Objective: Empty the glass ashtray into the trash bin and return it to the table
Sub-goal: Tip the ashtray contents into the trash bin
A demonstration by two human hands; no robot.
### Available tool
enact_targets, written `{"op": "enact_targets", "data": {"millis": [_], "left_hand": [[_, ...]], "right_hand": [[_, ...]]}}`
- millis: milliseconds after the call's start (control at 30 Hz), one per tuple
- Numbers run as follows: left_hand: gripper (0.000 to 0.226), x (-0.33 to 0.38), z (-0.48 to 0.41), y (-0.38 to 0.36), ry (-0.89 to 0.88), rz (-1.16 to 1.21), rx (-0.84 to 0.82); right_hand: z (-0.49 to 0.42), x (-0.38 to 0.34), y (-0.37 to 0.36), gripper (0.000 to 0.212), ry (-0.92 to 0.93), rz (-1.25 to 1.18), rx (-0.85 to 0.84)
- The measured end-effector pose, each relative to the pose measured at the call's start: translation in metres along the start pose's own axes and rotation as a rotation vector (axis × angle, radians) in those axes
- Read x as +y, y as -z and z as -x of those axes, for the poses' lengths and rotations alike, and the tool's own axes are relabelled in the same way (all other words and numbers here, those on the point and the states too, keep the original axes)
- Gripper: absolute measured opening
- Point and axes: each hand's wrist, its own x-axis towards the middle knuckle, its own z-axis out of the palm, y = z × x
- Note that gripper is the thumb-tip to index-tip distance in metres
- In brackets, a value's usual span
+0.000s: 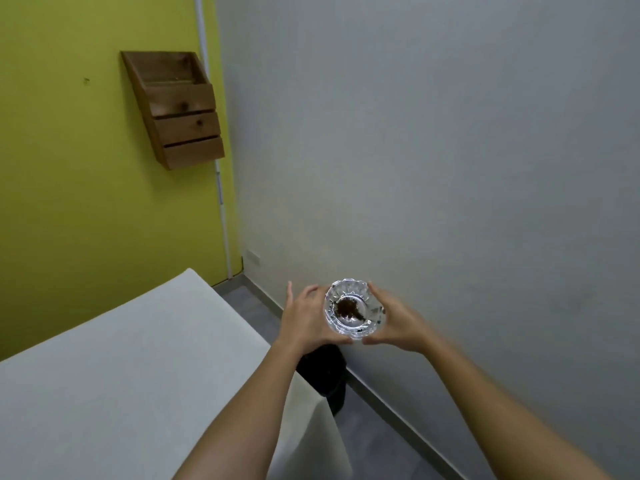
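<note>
A clear cut-glass ashtray (349, 308) with a dark brown clump of ash in its bowl is held in the air between both hands, its opening facing me. My left hand (304, 315) grips its left side and my right hand (394, 320) grips its right side. Directly below, a black trash bin (327, 370) stands on the floor beside the table's corner, partly hidden by my left wrist and the tablecloth.
A table with a white cloth (121, 368) fills the lower left, its corner draping near the bin. A grey wall (433, 150) is close ahead, a green wall with a wooden rack (180, 109) at left. Grey floor (374, 434) runs along the wall.
</note>
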Motion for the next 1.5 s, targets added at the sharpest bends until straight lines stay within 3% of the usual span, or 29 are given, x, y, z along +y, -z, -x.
{"op": "enact_targets", "data": {"millis": [133, 233, 400, 500, 600, 900, 1067, 1200, 1333, 1400, 1500], "left_hand": [[0.113, -0.008, -0.044, -0.016, 0.042, 0.027, -0.002], [0.116, -0.016, -0.075, -0.027, 0.091, 0.031, -0.018], [0.113, -0.020, -0.102, -0.051, 0.165, 0.071, -0.003], [0.112, -0.020, -0.110, -0.065, 0.248, 0.122, 0.021], [0.112, -0.019, -0.120, -0.082, 0.304, 0.142, 0.020], [0.112, -0.015, -0.136, -0.157, 0.418, 0.154, 0.066], [0.113, -0.039, -0.141, -0.223, 0.443, 0.187, 0.011], [0.118, -0.091, -0.148, -0.296, 0.486, 0.202, -0.101], [0.125, -0.134, -0.128, -0.395, 0.810, 0.204, -0.240], [0.113, -0.150, -0.113, -0.446, 0.961, 0.165, -0.288], [0.086, -0.174, -0.100, -0.507, 1.052, -0.005, -0.243]], "right_hand": [[-0.048, 0.019, 0.014, 0.114, -0.086, -0.194, -0.096], [-0.084, 0.034, 0.020, 0.092, -0.140, -0.454, -0.134], [-0.129, 0.067, 0.003, 0.066, -0.259, -0.715, 0.009], [-0.150, 0.079, -0.006, 0.050, -0.351, -0.882, -0.010], [-0.171, 0.095, -0.012, 0.041, -0.385, -0.920, -0.088], [-0.207, 0.152, -0.029, 0.041, -0.349, -0.842, -0.368], [-0.227, 0.188, -0.089, 0.043, -0.358, -0.906, -0.367], [-0.250, 0.229, -0.160, 0.033, -0.341, -0.900, -0.365], [-0.272, 0.270, -0.245, 0.029, -0.340, -0.936, -0.313], [-0.280, 0.291, -0.285, 0.029, -0.334, -0.932, -0.256], [-0.295, 0.324, -0.334, 0.031, -0.302, -0.884, -0.195]]}}
